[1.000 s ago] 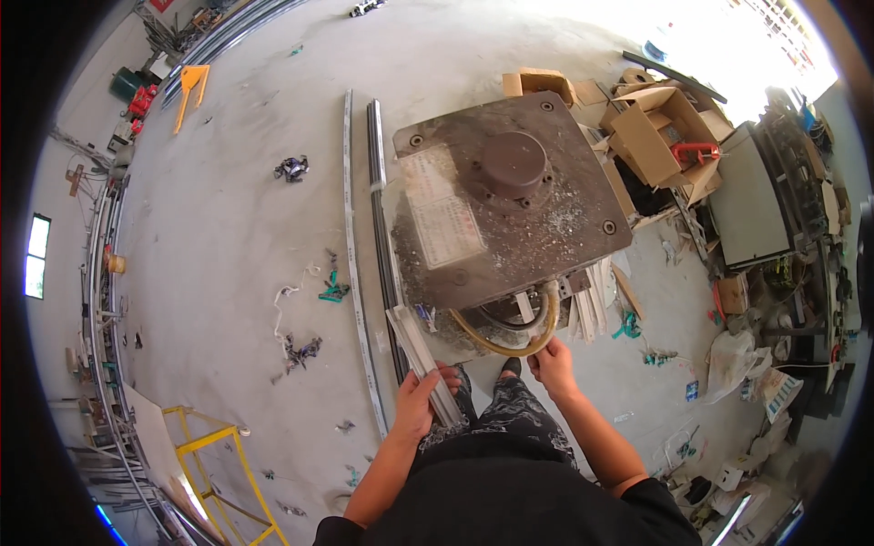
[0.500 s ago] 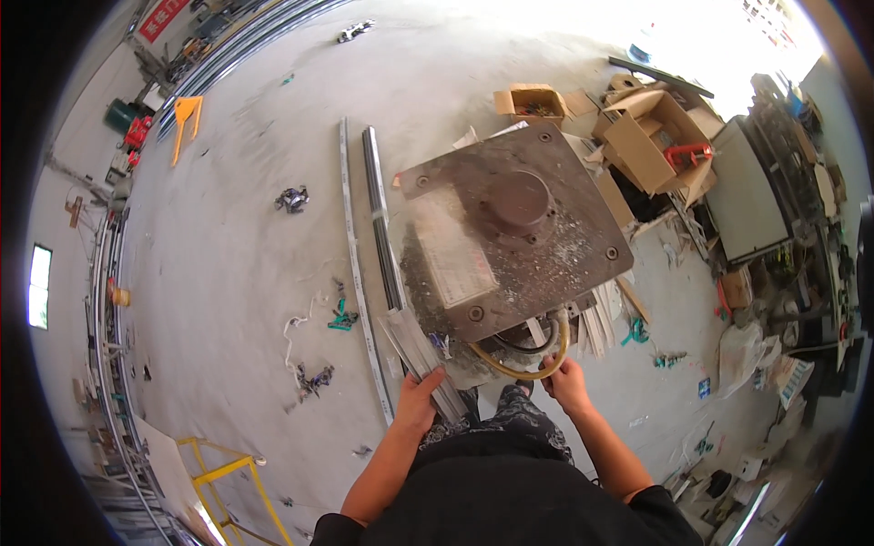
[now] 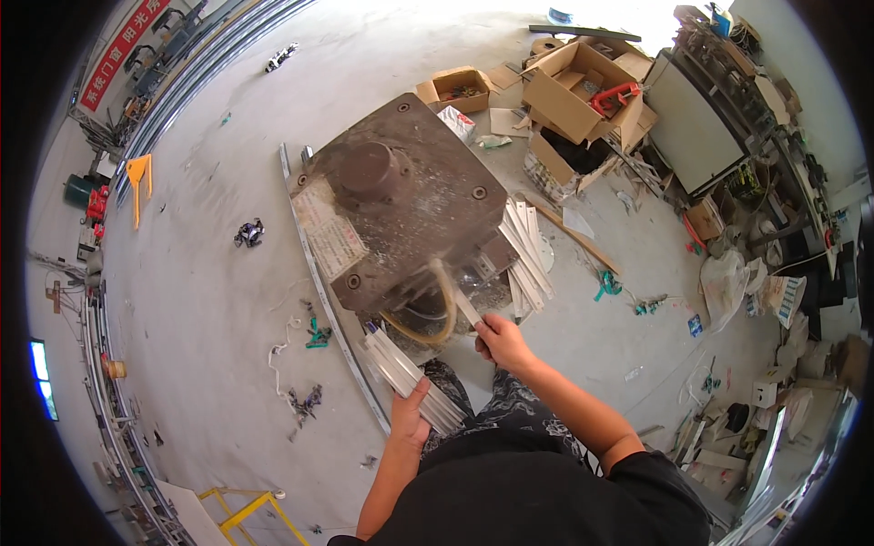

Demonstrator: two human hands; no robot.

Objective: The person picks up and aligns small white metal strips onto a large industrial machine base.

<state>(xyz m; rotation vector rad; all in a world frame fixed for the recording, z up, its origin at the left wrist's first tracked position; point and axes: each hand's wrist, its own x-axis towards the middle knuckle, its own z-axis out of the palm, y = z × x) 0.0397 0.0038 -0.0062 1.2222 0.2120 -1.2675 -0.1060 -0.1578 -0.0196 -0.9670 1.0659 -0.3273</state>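
My left hand [image 3: 410, 417] is closed round a bundle of pale, narrow metal-looking strips [image 3: 393, 360], tilted up and to the left in front of my legs. My right hand [image 3: 501, 343] grips the near end of a single flat, pale strip [image 3: 467, 308]. That strip reaches forward beside a yellowish hose [image 3: 449, 305], which loops out from under a brown machine [image 3: 428, 173]. The machine has a square, dusty top with a round raised cap. More pale strips [image 3: 526, 259] lie in a loose pile at its right side.
Open cardboard boxes [image 3: 569, 86] and a leaning white panel [image 3: 696, 123] stand at the far right. A long metal profile [image 3: 314, 255] lies left of the machine. Green scraps [image 3: 319, 335] litter the floor. A yellow frame [image 3: 246, 514] stands lower left.
The view has turned, and the machine appears further left. My right hand, earlier low by the hose, now shows a pale strip in its grip. My left hand still holds the bundle.
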